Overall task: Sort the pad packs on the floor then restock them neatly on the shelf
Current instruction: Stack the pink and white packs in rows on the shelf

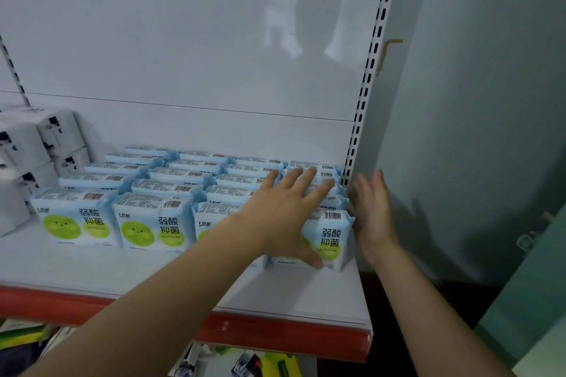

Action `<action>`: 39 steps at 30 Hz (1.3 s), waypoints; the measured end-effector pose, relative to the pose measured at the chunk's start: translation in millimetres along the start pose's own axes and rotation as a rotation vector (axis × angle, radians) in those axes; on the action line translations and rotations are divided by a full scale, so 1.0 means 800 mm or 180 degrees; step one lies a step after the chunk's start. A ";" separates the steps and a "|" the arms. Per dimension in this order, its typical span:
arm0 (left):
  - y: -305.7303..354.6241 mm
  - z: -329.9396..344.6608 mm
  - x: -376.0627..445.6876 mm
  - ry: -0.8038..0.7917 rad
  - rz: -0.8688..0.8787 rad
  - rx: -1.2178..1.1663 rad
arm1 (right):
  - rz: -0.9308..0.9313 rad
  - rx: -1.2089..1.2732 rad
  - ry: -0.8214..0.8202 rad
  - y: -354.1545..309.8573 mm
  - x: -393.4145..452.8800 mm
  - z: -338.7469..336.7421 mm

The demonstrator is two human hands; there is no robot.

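On the white shelf (183, 278), the rightmost row of pale blue pad packs (332, 236) sits under the flat, ungripping left hand (286, 214), the right hand (372, 208) flat against its side; packs look light, soft, best squared by their sides.

White boxes (36, 144) stacked at far left (dark markings), teal wall (490, 101) beyond.

Shelf (92, 272): near strip bare; pad packs (153, 193) fill far half; white boxes (36, 147) block left; upright (364, 101) bounds right.
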State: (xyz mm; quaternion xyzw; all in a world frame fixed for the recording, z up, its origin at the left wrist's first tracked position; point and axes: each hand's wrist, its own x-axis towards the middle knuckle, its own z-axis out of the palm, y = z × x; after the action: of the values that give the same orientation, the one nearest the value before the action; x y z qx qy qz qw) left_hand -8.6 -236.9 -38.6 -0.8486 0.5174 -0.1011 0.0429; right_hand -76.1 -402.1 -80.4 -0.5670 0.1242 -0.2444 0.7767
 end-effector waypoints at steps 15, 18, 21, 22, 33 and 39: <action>-0.083 0.023 -0.063 -0.0308 -0.0441 0.0280 | 0.0007 -0.0635 -0.0301 0.036 -0.035 0.022; -0.083 0.021 -0.062 -0.0143 -0.0424 0.0446 | -0.0296 -0.1752 0.0020 0.017 -0.042 0.026; -0.091 0.020 -0.071 -0.0051 -0.0460 0.0276 | -0.1445 -0.3772 0.0429 -0.004 -0.050 0.041; -0.099 0.019 -0.077 -0.0064 -0.0450 0.0206 | -0.1749 -0.4308 0.0303 -0.009 -0.056 0.055; -0.167 0.034 -0.101 0.0058 -0.0043 0.0194 | -0.1248 -0.6506 -0.0892 0.025 -0.052 0.174; -0.189 0.024 -0.125 0.0163 0.0013 -0.0139 | -0.0963 -0.6613 -0.0825 0.020 -0.057 0.181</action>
State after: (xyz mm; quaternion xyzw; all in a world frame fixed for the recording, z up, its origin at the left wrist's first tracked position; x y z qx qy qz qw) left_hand 82.5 -79.0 -43.1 -0.8454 0.5222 -0.1114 0.0114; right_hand -43.3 -256.1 -52.1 -0.9845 0.1164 -0.0499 -0.1210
